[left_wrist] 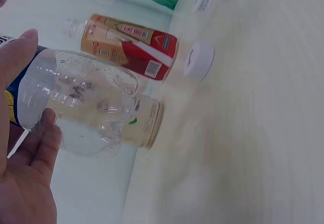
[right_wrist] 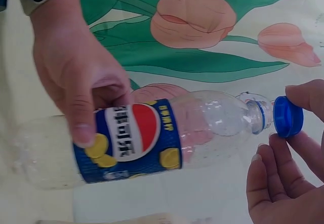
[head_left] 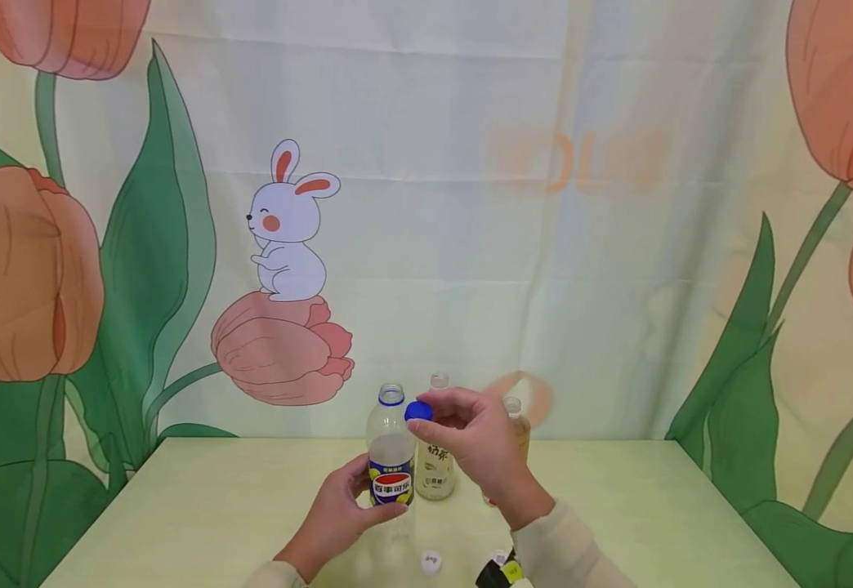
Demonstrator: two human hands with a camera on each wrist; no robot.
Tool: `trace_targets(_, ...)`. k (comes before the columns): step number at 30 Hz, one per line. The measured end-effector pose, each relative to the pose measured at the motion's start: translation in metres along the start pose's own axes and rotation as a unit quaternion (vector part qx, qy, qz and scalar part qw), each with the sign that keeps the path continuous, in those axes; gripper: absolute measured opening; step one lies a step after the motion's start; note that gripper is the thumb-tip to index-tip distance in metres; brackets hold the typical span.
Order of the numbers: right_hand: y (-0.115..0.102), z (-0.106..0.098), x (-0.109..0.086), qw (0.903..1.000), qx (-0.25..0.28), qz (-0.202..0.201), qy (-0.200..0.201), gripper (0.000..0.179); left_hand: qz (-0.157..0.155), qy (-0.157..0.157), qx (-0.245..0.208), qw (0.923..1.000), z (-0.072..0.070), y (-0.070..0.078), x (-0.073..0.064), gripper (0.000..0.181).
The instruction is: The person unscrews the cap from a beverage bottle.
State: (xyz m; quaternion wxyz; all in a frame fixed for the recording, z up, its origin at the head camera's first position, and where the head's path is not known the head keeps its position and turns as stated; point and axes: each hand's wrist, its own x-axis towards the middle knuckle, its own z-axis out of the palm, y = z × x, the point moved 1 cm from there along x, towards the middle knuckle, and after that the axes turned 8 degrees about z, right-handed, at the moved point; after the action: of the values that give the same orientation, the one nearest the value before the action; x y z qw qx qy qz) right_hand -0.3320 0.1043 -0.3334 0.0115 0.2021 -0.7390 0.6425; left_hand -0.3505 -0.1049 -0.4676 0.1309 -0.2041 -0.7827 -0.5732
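My left hand [head_left: 338,510] grips a clear plastic cola bottle [right_wrist: 217,115] around its blue label, holding it upright above the table. The bottle's mouth is uncapped. Between thumb and fingers my right hand [head_left: 481,433] pinches a blue bottle cap [right_wrist: 288,116], just beside the bottle's neck. In the left wrist view the bottle's clear base [left_wrist: 86,102] shows below the left fingers. Behind stands an uncapped milk-tea bottle [head_left: 435,469], partly covered by the right hand. Another uncapped bottle with a red and orange label [left_wrist: 129,44] is mostly hidden behind the right wrist in the head view.
Two white caps lie on the pale table [head_left: 198,506]: one cap [head_left: 430,562] in front of the bottles, another cap [left_wrist: 203,2] farther right, near the right sleeve. A curtain [head_left: 426,245] printed with tulips and a rabbit hangs behind the table.
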Motion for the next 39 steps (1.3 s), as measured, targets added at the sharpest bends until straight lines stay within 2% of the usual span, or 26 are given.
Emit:
trace_targets(11, 0.047, 0.019, -0.003, 0.998, -0.039, 0.001, -0.049, 0.028, -0.032, 0.025, 0.015, 0.9991, -0.016, -0.023, 0.02, 0.071)
trace_targets(21, 0.091, 0.046, -0.005, 0.9944, -0.064, 0.019, -0.082, 0.022, -0.06, 0.026, 0.041, 0.997, -0.026, -0.033, 0.04, 0.073)
trace_targets(30, 0.123, 0.073, -0.003, 0.9842, -0.1, 0.067, -0.129, 0.021, -0.079, 0.021, 0.041, 0.9958, -0.034, -0.045, 0.051, 0.077)
trace_targets(34, 0.132, 0.084, -0.003, 0.9794, -0.121, 0.083, -0.139, 0.02, -0.073, 0.019, 0.041, 0.9963, -0.036, -0.05, 0.054, 0.077)
trace_targets(39, 0.137, 0.097, -0.005, 0.9732, -0.134, 0.122, -0.142, 0.018, -0.073, 0.016, 0.054, 0.9957, -0.037, -0.056, 0.056, 0.075)
